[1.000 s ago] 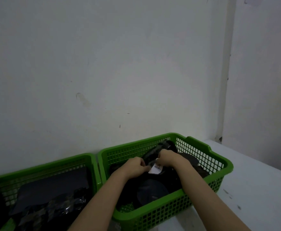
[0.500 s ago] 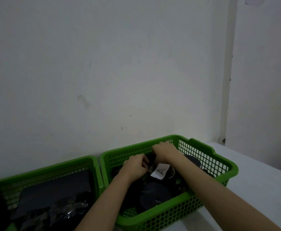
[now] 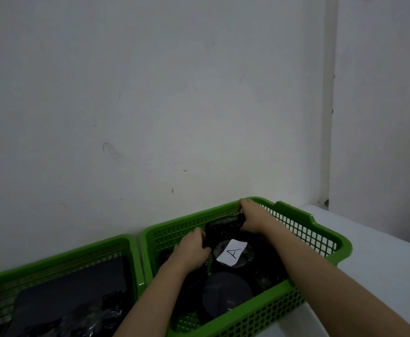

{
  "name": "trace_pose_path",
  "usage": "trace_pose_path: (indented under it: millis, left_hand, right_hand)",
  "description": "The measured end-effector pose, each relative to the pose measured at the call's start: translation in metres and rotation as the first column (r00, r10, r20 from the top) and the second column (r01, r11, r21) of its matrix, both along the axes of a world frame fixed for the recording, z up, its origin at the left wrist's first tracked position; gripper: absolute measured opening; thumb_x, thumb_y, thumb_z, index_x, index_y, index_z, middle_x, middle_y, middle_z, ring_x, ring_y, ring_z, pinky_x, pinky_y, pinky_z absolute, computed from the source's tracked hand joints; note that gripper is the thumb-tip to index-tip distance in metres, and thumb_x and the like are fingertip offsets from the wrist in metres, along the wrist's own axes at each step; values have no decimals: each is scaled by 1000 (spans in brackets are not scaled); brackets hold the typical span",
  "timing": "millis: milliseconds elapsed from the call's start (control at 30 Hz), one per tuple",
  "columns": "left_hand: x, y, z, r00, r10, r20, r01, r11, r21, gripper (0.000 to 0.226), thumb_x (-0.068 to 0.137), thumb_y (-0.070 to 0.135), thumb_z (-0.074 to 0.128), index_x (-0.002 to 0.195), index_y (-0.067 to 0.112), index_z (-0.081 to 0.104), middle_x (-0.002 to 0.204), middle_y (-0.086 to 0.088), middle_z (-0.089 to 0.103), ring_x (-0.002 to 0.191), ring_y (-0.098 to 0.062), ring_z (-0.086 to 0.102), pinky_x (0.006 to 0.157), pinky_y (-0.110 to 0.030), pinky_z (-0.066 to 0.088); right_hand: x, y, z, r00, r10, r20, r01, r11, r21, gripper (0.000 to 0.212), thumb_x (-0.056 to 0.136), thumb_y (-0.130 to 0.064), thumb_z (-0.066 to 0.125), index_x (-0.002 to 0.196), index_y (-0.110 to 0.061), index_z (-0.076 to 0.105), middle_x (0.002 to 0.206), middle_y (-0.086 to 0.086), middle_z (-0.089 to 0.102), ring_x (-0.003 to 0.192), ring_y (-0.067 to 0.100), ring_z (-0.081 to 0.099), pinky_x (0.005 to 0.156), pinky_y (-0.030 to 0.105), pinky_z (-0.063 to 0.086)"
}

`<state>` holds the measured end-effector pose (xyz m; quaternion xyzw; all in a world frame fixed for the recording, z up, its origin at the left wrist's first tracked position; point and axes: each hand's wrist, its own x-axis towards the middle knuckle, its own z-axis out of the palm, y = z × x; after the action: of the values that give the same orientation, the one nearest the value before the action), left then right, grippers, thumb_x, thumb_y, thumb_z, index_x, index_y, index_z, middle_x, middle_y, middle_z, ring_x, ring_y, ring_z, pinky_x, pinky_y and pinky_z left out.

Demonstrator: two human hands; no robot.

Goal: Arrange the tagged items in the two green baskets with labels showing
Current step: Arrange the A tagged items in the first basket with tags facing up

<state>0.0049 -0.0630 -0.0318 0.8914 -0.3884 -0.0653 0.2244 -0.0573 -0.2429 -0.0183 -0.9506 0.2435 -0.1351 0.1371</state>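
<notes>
Two green baskets stand side by side against the wall. Dark packed items fill the right basket. One of them shows a white label marked "A", facing up in the middle. Both hands are inside this basket on a black wrapped item at its back. My left hand grips the item's left end. My right hand grips its right end near the back rim. The left basket holds a flat dark grey item and crinkled black packets.
The baskets rest on a white table pushed into a corner of white walls. A round dark item lies at the front of the right basket. Bare tabletop extends to the right of the baskets.
Both hands moved from the label area toward the back of the right basket. The white label, held before, now lies uncovered and face up. The view shifted slightly.
</notes>
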Motion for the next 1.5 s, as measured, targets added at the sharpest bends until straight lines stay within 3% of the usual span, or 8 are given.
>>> trace_pose_path:
  millis: [233, 367, 467, 667, 967, 1100, 1300, 1500]
  left_hand:
    - [-5, 2, 7, 993, -2, -122, -29, 968, -249, 67, 91, 21, 51, 146, 8, 14, 147, -16, 37, 135, -28, 38, 108, -34, 34]
    - [-13, 4, 11, 979, -105, -172, 21, 902, -432, 89, 86, 27, 60, 149, 18, -2, 155, -11, 25, 142, -25, 28, 113, -34, 28]
    - [-14, 4, 15, 983, -89, -162, -20, 820, -573, 71, 87, 32, 58, 143, 21, 15, 148, -12, 38, 135, -29, 39, 110, -40, 34]
    - [-9, 7, 17, 955, 94, -280, -256, 735, -628, 29, 90, 26, 53, 112, 10, 42, 89, -13, 60, 70, -21, 57, 73, -38, 51]
    - [-9, -1, 19, 890, -5, -457, -293, 760, -580, 48, 91, 37, 48, 126, 4, 51, 127, -10, 56, 109, -21, 53, 94, -33, 43]
    - [-11, -3, 18, 866, -52, -498, -297, 747, -594, 44, 94, 31, 46, 126, 3, 52, 110, -6, 57, 100, -18, 52, 94, -34, 44]
    - [-6, -15, 24, 817, 1, -577, -342, 807, -482, 33, 93, 37, 42, 70, 15, 49, 77, -1, 49, 73, -17, 51, 82, -38, 48]
    - [-11, -26, 18, 777, 30, -628, -304, 892, -334, 65, 95, 48, 21, 138, 1, 37, 140, -17, 45, 116, -29, 51, 100, -37, 39]
  right_hand:
    - [-8, 7, 23, 796, -268, 543, -128, 802, 584, 57, 71, -19, 79, 119, -10, 50, 110, 7, 52, 100, 25, 53, 80, 34, 47]
    - [-12, 12, 31, 849, -354, 392, -204, 464, 862, 20, 86, -24, 59, 100, -11, 62, 100, 10, 61, 82, 21, 59, 58, 30, 50]
    - [-16, 16, 28, 963, -192, 192, -83, 467, 881, 20, 89, -29, 51, 97, -15, 62, 85, 5, 59, 74, 16, 56, 54, 27, 49]
    - [-17, 8, 31, 937, -278, 211, -134, 269, 954, 45, 85, -56, 46, 89, -11, 51, 92, 8, 51, 80, 20, 54, 46, 23, 51]
    - [-6, 4, 26, 863, -356, 360, -43, 657, 753, 69, 89, -64, 29, 113, -3, 47, 94, 11, 56, 79, 26, 57, 56, 29, 48]
    - [-10, 5, 26, 903, -326, 279, 6, 659, 752, 59, 91, -58, 33, 98, -3, 53, 80, 10, 54, 70, 21, 50, 55, 26, 38]
    - [-8, 0, 15, 932, -271, 241, 83, 805, 587, 38, 96, -40, 39, 86, -5, 52, 81, 8, 54, 68, 21, 52, 53, 26, 38]
    - [-13, -4, 5, 960, -279, 30, 265, 935, 234, 57, 100, -42, 23, 134, -1, 41, 136, 20, 52, 123, 33, 51, 98, 38, 41]
